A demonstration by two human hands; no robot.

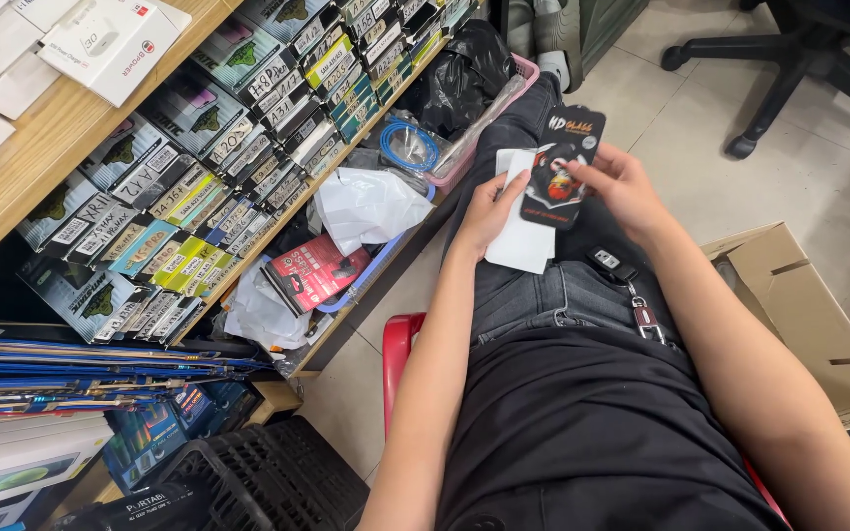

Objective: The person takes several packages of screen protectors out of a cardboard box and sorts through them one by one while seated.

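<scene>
Over my lap, my right hand (622, 187) pinched a black flat packet (563, 167) by its edge, while my left hand (489, 211) gripped a white sleeve (523, 241) just beneath it.

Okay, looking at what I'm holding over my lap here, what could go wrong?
The black packet is pinched only at its edge by the right hand, so it might slip to the floor. The white sheet under the left hand looks loosely held over the lap and could slide off.
</scene>
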